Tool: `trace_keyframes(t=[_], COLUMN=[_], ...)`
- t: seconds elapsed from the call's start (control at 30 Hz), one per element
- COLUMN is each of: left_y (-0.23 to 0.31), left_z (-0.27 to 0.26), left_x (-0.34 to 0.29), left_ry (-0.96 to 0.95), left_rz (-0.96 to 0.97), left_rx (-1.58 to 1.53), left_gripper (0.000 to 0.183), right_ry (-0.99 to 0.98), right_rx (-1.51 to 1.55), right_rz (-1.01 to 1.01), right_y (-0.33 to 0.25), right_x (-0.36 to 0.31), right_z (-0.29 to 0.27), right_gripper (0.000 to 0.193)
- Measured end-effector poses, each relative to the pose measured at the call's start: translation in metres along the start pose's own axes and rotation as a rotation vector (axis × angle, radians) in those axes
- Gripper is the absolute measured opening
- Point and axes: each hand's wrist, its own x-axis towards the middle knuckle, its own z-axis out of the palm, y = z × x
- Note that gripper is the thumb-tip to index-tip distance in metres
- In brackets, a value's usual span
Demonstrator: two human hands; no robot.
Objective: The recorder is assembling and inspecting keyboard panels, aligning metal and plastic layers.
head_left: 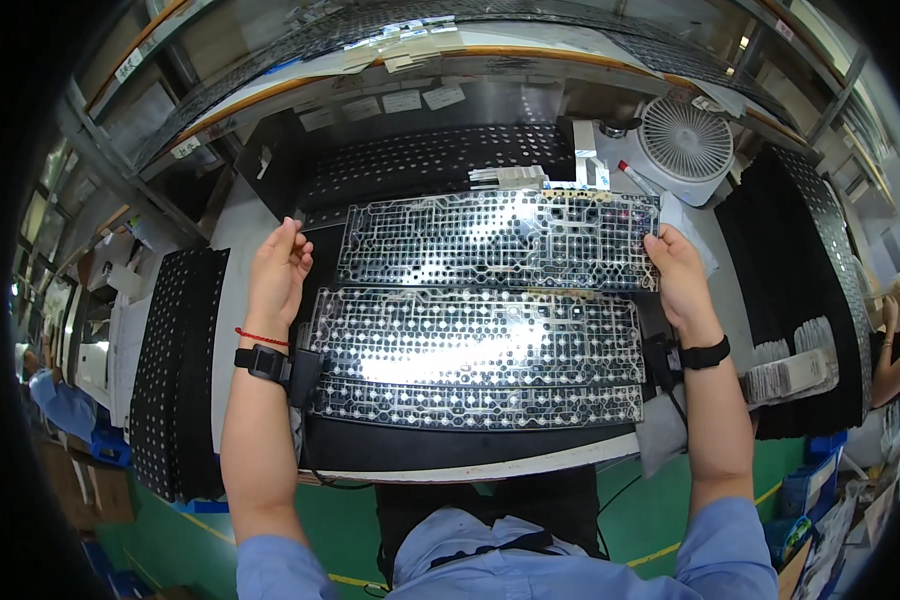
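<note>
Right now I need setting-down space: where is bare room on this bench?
Black mat strip between the lowest patterned panel and the bench's front edge; narrow pale strip between the left black stack and left hand. Crowded: the middle, with panels; the back right, with fan and pen.

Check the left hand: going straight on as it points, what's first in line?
Probably the dark box, its left side lying just beyond the left hand; depth is unclear, so it might pass above.
</note>
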Motion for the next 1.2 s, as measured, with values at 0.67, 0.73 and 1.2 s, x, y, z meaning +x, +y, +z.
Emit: trace_keyframes(t=[0.67,0.73,1.2], left_y=[0.003,0.004,0.004], left_z=[-0.004,-0.001,0.004], left_x=[0.004,0.003,-0.005], left_ry=[0.310,0.318,0.023], left_rz=[0.149,0.130,-0.133], left_rx=[0.013,0.055,0.296], left_gripper=[0.026,0.026,0.030], right_ry=[0.124,0.140,0.174], right_rx=[-0.103,-0.090,-0.026], right_rz=[-0.114,-0.143,-0.199], right_y=[0.001,0.002,-0.001], right_x=[0.002,0.003,0.001], right_z=[-0.001,-0.004,0.000], right_gripper=[0.015,0.016,0.017])
